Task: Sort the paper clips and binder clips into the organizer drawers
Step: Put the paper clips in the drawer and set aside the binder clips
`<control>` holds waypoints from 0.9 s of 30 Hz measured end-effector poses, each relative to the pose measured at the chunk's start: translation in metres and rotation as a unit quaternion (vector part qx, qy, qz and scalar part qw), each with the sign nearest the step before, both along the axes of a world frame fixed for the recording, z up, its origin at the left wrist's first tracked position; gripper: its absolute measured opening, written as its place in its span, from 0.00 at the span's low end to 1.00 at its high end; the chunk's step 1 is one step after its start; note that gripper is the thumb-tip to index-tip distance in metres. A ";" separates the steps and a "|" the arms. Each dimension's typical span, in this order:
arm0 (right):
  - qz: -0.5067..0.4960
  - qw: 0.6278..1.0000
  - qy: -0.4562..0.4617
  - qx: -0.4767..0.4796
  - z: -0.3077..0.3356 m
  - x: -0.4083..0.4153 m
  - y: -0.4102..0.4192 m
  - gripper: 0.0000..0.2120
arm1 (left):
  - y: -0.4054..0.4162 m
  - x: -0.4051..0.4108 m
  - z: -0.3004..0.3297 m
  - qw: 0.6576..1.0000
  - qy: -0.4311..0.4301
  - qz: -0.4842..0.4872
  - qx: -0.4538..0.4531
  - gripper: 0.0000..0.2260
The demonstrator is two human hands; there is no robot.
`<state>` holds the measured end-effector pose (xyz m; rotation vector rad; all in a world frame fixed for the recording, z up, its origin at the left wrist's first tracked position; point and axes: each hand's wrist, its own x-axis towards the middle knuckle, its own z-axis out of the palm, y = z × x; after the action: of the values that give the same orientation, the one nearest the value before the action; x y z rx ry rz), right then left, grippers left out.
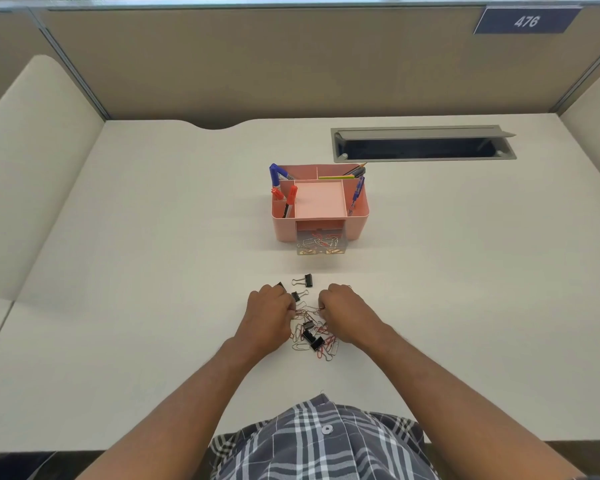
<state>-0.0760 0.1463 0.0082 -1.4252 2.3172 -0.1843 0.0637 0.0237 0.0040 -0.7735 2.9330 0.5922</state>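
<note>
A pink desk organizer (355, 221) stands mid-table with its clear front drawer (321, 244) pulled out; silver and red paper clips lie inside it. Nearer to me a loose pile of paper clips (321, 344) and black binder clips (312, 337) lies on the white table. Two more binder clips (305, 280) sit just beyond the pile. My left hand (269, 311) and my right hand (343, 311) rest on either side of the pile with fingers curled inward, pinching paper clips at their tips. A black binder clip peeks out beside my left knuckles.
Pens, markers and pencils stand in the organizer's top compartments (284, 192). A grey cable hatch (423, 144) is set into the table at the back right. Beige partition walls enclose the desk on three sides.
</note>
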 end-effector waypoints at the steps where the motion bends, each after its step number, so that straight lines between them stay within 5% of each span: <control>1: -0.002 1.000 -0.002 -0.004 0.000 0.000 0.001 0.04 | 0.000 0.000 0.000 1.000 0.001 0.001 0.003 0.03; 15: -0.096 0.990 -0.097 -0.029 0.018 -0.013 0.005 0.05 | -0.006 -0.007 0.018 0.967 0.092 0.139 0.191 0.06; 27: -0.194 0.950 -0.098 -0.225 0.069 -0.056 -0.029 0.02 | -0.030 -0.064 0.061 0.955 0.242 0.109 0.132 0.06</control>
<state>-0.1323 0.1173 0.0769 -1.0481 2.4540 -0.9773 -0.0003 -0.0059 0.0648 -1.0542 3.0930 1.3348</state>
